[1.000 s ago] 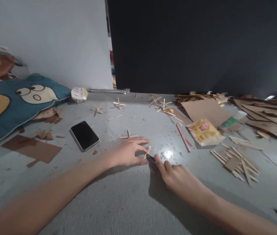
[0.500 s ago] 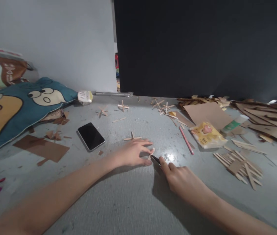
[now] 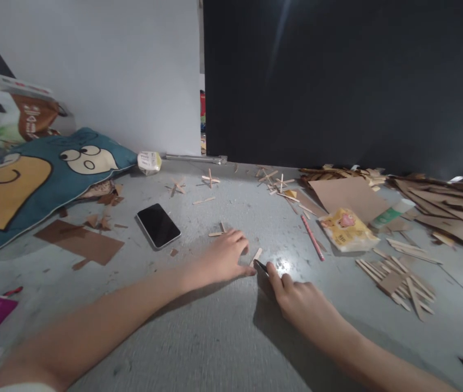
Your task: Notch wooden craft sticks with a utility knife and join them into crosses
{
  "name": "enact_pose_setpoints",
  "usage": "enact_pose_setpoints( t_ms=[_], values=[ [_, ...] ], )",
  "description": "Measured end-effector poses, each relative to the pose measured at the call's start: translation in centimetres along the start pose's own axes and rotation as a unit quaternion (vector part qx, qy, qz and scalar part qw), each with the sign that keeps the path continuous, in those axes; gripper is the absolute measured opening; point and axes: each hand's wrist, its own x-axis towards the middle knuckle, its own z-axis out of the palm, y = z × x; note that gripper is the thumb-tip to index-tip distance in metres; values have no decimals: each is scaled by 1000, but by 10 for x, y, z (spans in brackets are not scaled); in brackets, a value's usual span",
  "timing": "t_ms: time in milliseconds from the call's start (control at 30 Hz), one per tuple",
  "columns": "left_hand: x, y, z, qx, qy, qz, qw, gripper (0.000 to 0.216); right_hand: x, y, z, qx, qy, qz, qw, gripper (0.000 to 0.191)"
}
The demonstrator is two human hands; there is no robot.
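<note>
My right hand is closed around a slim black craft knife, its tip pointing left at a short flat wooden stick. Whether the tip touches the stick is too small to tell. My left hand rests on the table just left of that stick, thumb stretched toward it and fingers bent and apart from the thumb. Behind the left hand is a small joined piece of sticks, partly covered by the fingers.
A phone lies to the left, near a cardboard piece and a blue pillow. On the right are a pink pencil, a yellow packet, a glue stick and a pile of wooden sticks. Stick crosses stand farther back.
My left fingers have drawn back and curled, leaving more of the small stick uncovered. The knife stays beside it in my right hand. The view has shifted slightly left.
</note>
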Motion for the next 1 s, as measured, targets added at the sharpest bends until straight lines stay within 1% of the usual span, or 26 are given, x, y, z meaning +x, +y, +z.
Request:
enact_pose_setpoints(
  t_ms=[67,133,200,267,367,467,500,567,633,700,767,833,867,933,1000],
  values=[
    [-5,9,2,62,9,-1,998,35,0,1,-4,6,2,11,1000,61],
    [-10,15,7,96,13,19,995,30,1,3,-7,19,7,26,999,62],
    [-14,17,14,112,15,37,993,31,0,4,-10,34,13,39,999,61],
    [-15,16,21,114,19,40,992,32,-1,5,-11,50,30,47,997,57],
    [-16,17,26,128,9,3,992,24,0,8,-11,94,91,68,989,44],
    [-15,22,24,189,-24,-67,979,21,6,15,-15,173,161,124,964,36],
    [-15,24,23,202,-31,-85,975,23,9,19,-17,201,176,147,952,35],
    [-16,25,19,194,-33,-103,975,25,18,27,-22,251,181,184,933,31],
    [-18,22,15,156,-31,-99,982,21,27,34,-26,282,181,207,919,29],
    [-18,15,12,90,-30,-98,991,16,35,39,-27,306,192,218,907,29],
    [-15,10,10,17,-27,-104,994,15,40,40,-23,321,226,217,894,31],
    [-10,7,10,-83,-11,-102,991,22,42,40,-15,325,269,188,887,33],
    [-7,7,12,-169,8,-98,981,27,42,39,-9,323,286,164,887,34],
    [-3,8,17,-329,50,-81,940,34,39,36,3,308,307,117,893,36],
    [0,9,22,-423,79,-66,900,38,36,34,15,297,311,91,898,36]
  ],
)
